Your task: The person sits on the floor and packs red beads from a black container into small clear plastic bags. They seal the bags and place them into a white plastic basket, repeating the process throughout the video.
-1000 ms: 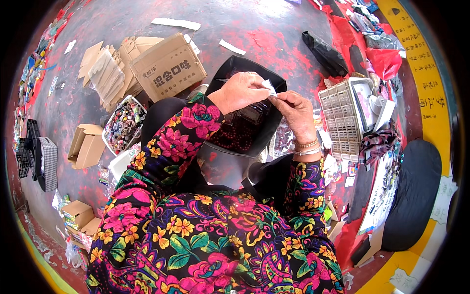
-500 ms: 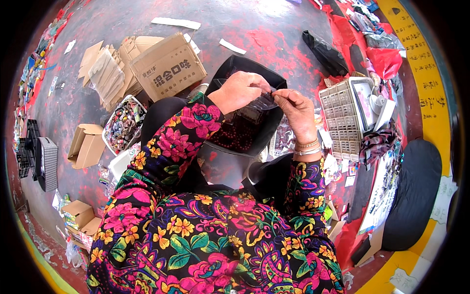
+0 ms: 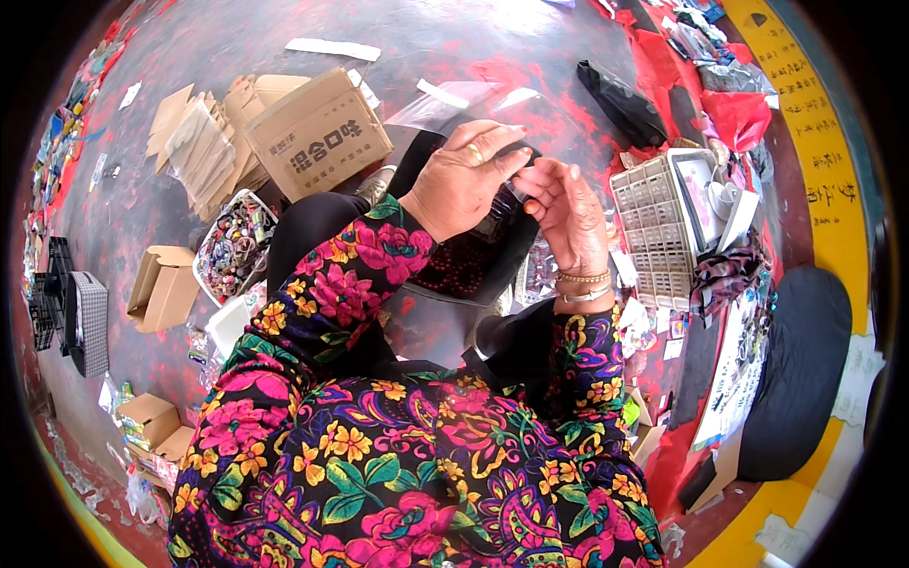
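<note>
My left hand (image 3: 464, 180), with a gold ring, and my right hand (image 3: 571, 216), with bracelets at the wrist, meet in front of me over my lap. Both pinch a clear plastic bag (image 3: 454, 102) whose thin film spreads up and away from the fingers. Below the hands, on my lap, lies a dark bag (image 3: 473, 275) holding dark red beads (image 3: 457, 275). What is between the fingertips is too small to tell. My flowered sleeves come in from the lower edge.
A closed cardboard box (image 3: 320, 133) and flattened cartons (image 3: 199, 151) lie at upper left. A white tub of small mixed items (image 3: 230, 248) sits beside my left knee. A white compartment tray (image 3: 653, 232) is at right, a black cushion (image 3: 795, 369) further right.
The small white piece held a second ago is gone from my fingers. A clear plastic bag has come up into both hands, which have shifted slightly upward.
</note>
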A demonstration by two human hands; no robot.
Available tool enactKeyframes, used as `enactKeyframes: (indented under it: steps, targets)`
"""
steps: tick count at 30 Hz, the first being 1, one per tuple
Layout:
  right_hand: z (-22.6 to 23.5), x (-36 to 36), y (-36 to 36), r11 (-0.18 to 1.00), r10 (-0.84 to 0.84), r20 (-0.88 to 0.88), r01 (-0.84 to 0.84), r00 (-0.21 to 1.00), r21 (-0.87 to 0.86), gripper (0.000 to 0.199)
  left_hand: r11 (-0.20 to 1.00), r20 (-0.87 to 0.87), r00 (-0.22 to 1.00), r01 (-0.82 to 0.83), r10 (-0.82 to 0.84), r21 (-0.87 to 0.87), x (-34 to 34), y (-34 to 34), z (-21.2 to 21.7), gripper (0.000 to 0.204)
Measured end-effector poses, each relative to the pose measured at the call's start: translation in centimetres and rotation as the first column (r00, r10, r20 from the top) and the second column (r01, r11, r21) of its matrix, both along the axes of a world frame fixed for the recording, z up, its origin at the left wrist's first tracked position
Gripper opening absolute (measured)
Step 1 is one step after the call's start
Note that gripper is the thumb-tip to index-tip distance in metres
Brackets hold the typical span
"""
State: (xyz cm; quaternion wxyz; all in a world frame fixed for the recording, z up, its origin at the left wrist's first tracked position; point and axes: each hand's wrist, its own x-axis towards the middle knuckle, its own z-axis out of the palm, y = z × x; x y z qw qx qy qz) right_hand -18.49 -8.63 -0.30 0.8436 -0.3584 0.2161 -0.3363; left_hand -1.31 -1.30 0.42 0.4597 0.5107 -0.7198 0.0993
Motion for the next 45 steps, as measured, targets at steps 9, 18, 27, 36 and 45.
enactKeyframes:
  steps: [9, 18, 27, 36, 45]
  targets:
    - [0.8, 0.2, 0.0, 0.995, -0.073, -0.032, 0.074, 0.997, 0.061, 0.015, 0.984, 0.070, 0.984, 0.158, -0.164, 0.085, -1.1, 0.2, -0.8, 0.045]
    - [1.5, -0.9, -0.6, 0.979, -0.147, -0.345, 0.087, 0.927, -0.186, 0.017, 0.981, -0.104, 0.988, 0.127, -0.112, 0.145, -0.8, 0.0, -0.4, 0.052]
    - [1.3, -2.5, -0.7, 0.912, 0.003, -0.531, -0.220, 0.847, -0.345, 0.007, 0.827, -0.355, 0.928, 0.286, -0.113, 0.485, 0.6, -0.7, -1.1, 0.056]
    - [2.0, -2.3, 0.1, 0.880, 0.036, -0.518, -0.273, 0.855, -0.389, 0.003, 0.541, -0.694, 0.704, 0.646, -0.150, 0.539, 1.4, -0.9, -0.1, 0.019]
    - [1.9, -2.0, 0.1, 0.844, -0.001, -0.531, -0.283, 0.848, -0.454, 0.003, 0.413, -0.881, 0.471, 0.813, -0.053, 0.410, 1.3, -0.5, -0.1, 0.018]
